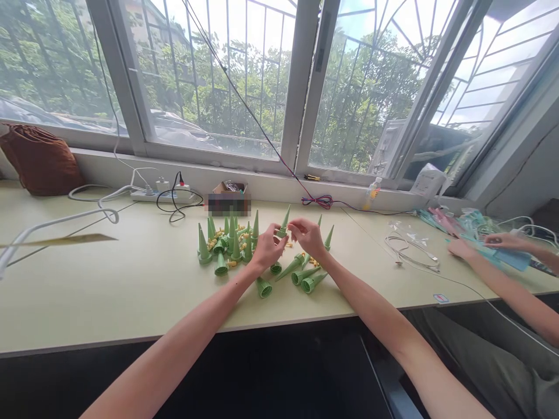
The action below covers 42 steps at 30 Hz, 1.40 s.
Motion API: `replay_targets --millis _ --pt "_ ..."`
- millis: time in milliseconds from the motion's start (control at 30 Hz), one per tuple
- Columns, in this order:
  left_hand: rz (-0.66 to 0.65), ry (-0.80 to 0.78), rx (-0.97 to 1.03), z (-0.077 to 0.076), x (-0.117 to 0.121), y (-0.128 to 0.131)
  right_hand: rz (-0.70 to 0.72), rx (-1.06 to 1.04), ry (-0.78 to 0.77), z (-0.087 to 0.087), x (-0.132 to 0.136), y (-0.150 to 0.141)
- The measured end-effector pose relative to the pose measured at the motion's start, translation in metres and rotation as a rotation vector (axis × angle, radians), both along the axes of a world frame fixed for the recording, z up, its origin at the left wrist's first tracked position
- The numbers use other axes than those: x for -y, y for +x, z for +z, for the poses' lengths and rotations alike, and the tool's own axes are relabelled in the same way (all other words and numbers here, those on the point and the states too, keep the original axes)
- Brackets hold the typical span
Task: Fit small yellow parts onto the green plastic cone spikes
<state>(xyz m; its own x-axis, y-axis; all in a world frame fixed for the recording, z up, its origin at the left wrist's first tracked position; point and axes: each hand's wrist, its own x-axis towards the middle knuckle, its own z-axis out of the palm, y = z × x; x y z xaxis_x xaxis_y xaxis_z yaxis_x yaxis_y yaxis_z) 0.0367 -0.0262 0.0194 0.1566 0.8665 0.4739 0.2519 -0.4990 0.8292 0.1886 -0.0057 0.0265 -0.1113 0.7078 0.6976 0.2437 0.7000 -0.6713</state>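
Note:
My left hand (267,250) is closed around a green plastic watering spike (285,222), its tip pointing up. Close beside it, my right hand (309,237) has thumb and fingers pinched together near the spike's side; whatever they hold is too small to make out. To the left stand several upright green spikes (236,247) with small yellow valve pieces (232,264) among them. More spikes lie on their sides in front and to the right, such as one spike (308,284) with its round threaded opening facing me.
On the pale table (131,291), a power strip (166,195), a small box (229,189) and a brown bag (41,160) stand at the back. A white cable (410,247) lies to the right. Another person's hands (463,249) work at far right among plastic-wrapped items.

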Motion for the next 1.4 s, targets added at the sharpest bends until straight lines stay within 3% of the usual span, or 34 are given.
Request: replay_targets --millis 567,1400 --pt "0.071 0.055 -0.133 0.0029 0.0048 0.0009 -0.082 0.146 0.051 0.0035 0.0051 -0.0019" --pt "-0.004 -0.023 0.054 0.007 0.0064 0.0027 -0.132 0.165 0.105 0.0028 0.0034 -0.0009"
